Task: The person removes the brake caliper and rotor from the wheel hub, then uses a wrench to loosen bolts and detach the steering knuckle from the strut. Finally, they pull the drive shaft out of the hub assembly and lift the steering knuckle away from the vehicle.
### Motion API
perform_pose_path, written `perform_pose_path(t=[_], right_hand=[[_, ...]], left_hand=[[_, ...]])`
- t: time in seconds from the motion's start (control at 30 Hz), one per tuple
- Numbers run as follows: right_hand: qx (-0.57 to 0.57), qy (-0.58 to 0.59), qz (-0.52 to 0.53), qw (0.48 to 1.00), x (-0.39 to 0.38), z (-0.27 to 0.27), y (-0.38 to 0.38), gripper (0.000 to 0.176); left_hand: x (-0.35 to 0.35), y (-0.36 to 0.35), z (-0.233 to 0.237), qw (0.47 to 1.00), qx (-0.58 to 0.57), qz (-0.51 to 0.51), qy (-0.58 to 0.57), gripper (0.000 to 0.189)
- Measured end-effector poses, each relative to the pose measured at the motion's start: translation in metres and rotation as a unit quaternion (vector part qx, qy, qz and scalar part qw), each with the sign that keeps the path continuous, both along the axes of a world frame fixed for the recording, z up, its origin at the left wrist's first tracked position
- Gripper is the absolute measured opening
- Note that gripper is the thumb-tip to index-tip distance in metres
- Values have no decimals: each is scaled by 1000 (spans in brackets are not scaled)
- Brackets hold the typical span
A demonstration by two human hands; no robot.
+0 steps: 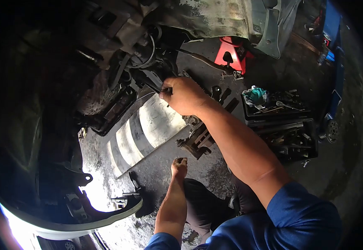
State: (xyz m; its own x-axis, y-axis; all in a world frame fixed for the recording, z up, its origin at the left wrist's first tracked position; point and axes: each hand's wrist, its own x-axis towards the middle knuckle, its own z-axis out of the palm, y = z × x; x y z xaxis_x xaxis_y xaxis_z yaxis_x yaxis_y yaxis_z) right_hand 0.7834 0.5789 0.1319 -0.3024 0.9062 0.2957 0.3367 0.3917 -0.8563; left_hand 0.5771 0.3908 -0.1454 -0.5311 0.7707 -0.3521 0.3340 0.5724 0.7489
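Observation:
My right hand reaches forward beside the dark underbody parts of a raised car. Its fingers are curled together around a small dark piece that I cannot make out. Lower down, my left hand is closed above the floor near my knee, and what it holds, if anything, is too small to name. Between the two hands a rusty metal assembly, resembling a brake caliper, lies on the ground. Under my right hand rests a pale flat panel with bands of light and shadow across it.
A red jack stand stands beneath the car body. To the right are an open toolbox with several tools and a crumpled teal-and-white cloth. A blue metal beam runs along the right side. The bumper edge is at lower left.

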Motion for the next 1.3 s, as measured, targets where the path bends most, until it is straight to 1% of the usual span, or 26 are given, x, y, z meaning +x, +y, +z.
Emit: perform_pose_path(t=[0.13,0.2,0.3,0.33,0.5,0.53,0.57,0.6,0.63,0.7,0.8,0.83,0.87,0.9,0.93,0.97,1.0,1.03,1.07,1.1,1.13,1.17,1.23,1.27,1.3], right_hand=[[9,-2,0,1000,3,-2,-4,21],[12,-11,3,1000,4,-1,-2,21],[-7,16,13,1000,3,-1,-2,21],[-6,20,7,1000,1,0,0,21],[-9,18,-7,1000,5,1,-6,20],[8,1,-7,1000,5,0,-5,19],[26,-15,-8,1000,5,-1,-4,19],[13,1,-6,1000,3,-3,-4,19],[16,0,-8,1000,4,-1,-4,19],[-9,-10,9,1000,6,2,-5,19],[17,-12,-1,1000,3,-3,-2,20],[33,-13,-8,999,3,-5,-2,20],[-9,-24,3,1000,6,3,-5,21],[-14,-30,0,999,6,4,-6,21],[-11,-26,1,1000,6,4,-6,21],[-9,-23,2,1000,6,3,-6,22],[-11,-21,-3,1000,5,2,-5,23],[-12,-25,-7,1000,6,1,-5,23],[-6,-17,-1,1000,6,1,-4,23],[1,-10,6,1000,7,2,-5,23],[-25,-12,13,1000,9,6,-7,24],[-23,-18,10,1000,9,7,-8,24],[-15,-21,14,1000,11,8,-8,24],[-15,-25,12,999,9,7,-7,25],[-12,-32,3,999,8,7,-7,26]], left_hand=[[-6,-3,-10,1000,12,7,-22,30],[-7,-3,-10,998,20,18,-51,30],[-14,-3,-23,998,31,17,-56,29],[-12,-3,-19,998,30,19,-56,29],[-7,-3,-7,1000,-9,-2,15,28],[-6,-1,-6,1000,-6,-7,14,28],[-5,1,-5,1000,-8,17,-14,28],[-3,1,-4,998,-11,43,-44,29],[-2,1,-4,998,-9,42,-45,29],[0,3,-4,1000,-1,-1,-17,28],[8,5,3,1000,-8,-15,-5,28],[8,6,-2,1000,-11,-18,-9,28],[6,8,-10,999,19,-5,-37,28],[6,10,-19,997,50,8,-65,28],[20,12,5,995,15,46,-88,37],[32,15,17,995,11,43,-94,37],[43,19,26,961,64,114,-245,44],[51,25,33,896,115,183,-388,50],[60,31,36,895,112,180,-392,50],[70,36,39,842,158,145,-496,59],[76,39,38,773,202,108,-591,69],[81,42,38,769,201,107,-597,69],[91,49,39,671,253,55,-695,80],[95,50,40,697,242,49,-673,86],[98,52,42,693,238,42,-679,86]])
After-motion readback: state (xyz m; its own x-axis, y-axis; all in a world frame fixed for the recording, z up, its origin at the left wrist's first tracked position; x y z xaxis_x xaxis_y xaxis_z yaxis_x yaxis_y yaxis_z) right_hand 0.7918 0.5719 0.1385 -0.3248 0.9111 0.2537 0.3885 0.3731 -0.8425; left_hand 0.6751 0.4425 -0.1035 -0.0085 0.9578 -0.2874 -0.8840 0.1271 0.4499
